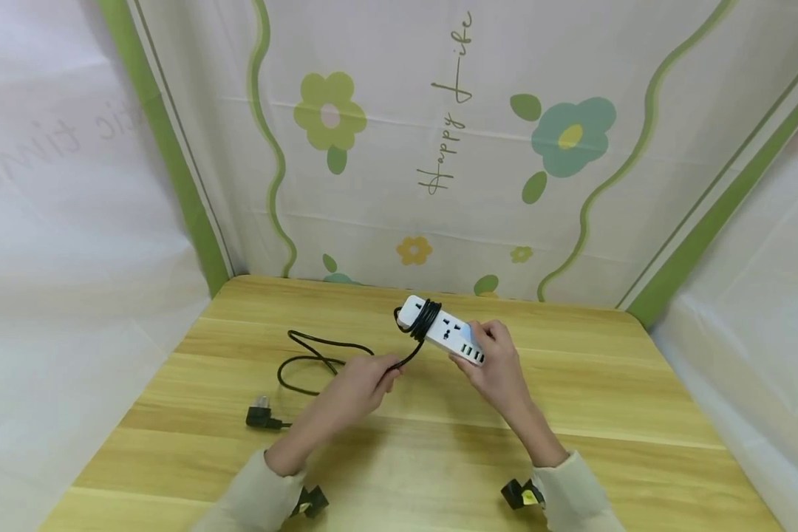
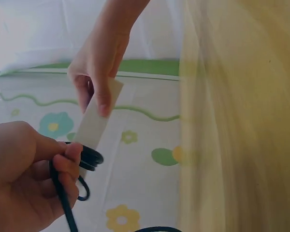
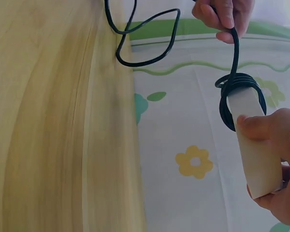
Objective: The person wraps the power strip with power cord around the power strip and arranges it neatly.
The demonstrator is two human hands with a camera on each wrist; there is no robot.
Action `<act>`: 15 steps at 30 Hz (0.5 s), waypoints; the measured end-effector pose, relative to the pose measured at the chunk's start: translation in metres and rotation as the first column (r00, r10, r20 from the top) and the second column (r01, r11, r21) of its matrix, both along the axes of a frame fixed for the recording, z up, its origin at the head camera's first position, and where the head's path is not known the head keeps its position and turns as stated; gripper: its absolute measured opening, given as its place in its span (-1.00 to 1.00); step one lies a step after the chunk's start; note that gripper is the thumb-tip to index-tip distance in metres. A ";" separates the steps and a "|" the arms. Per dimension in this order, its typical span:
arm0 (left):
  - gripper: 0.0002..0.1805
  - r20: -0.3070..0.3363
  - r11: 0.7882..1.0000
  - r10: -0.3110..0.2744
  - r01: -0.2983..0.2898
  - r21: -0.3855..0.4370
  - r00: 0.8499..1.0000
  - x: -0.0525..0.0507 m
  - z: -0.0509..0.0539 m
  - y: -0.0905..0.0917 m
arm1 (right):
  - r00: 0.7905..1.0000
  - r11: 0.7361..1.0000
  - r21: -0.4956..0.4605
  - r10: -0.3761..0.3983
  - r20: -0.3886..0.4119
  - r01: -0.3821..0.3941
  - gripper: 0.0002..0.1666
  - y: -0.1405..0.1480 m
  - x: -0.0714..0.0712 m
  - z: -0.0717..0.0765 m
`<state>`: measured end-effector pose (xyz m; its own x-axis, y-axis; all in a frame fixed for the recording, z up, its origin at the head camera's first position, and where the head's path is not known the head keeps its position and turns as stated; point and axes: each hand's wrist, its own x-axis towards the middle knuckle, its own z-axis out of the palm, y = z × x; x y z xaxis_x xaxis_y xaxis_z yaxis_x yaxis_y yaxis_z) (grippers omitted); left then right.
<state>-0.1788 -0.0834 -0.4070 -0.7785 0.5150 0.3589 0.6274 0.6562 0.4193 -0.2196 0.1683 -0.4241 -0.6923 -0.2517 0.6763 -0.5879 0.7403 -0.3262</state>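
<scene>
A white power strip (image 1: 437,335) with sockets and USB ports is held up above the table, tilted. Several turns of its black cord (image 1: 425,321) wrap around the far end. My right hand (image 1: 502,369) grips the near end, thumb on one face and fingers on the other. Between thumb and fingertips, my left hand (image 1: 360,380) pinches the cord a short way from the wraps. In the right wrist view, that stretch of cord (image 3: 236,53) runs fairly straight from the left hand to the coil. The black plug (image 1: 261,417) lies on the table at the left.
Loose cord lies in loops on the wooden table (image 1: 612,384), left of the strip and partly behind the left forearm. A flower-printed curtain (image 1: 372,185) stands along the table's back edge, with white sheets on both sides. Small black devices (image 1: 522,493) sit at the sleeve cuffs.
</scene>
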 end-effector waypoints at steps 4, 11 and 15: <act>-0.91 -0.215 0.993 0.041 -0.063 -0.098 0.976 0.004 0.006 -0.002 | 0.999 0.996 0.083 0.040 -0.004 -0.040 -0.32 -0.006 0.002 -0.004; -0.83 -0.597 0.955 -0.031 -0.152 -0.254 0.802 0.000 0.015 -0.018 | 0.988 0.966 0.212 0.138 0.075 -0.151 -0.35 -0.016 0.012 -0.007; -0.82 -0.663 0.958 -0.118 -0.092 -0.273 0.740 -0.010 0.020 -0.034 | 0.953 0.929 0.228 0.261 0.153 -0.291 -0.34 -0.020 0.020 -0.003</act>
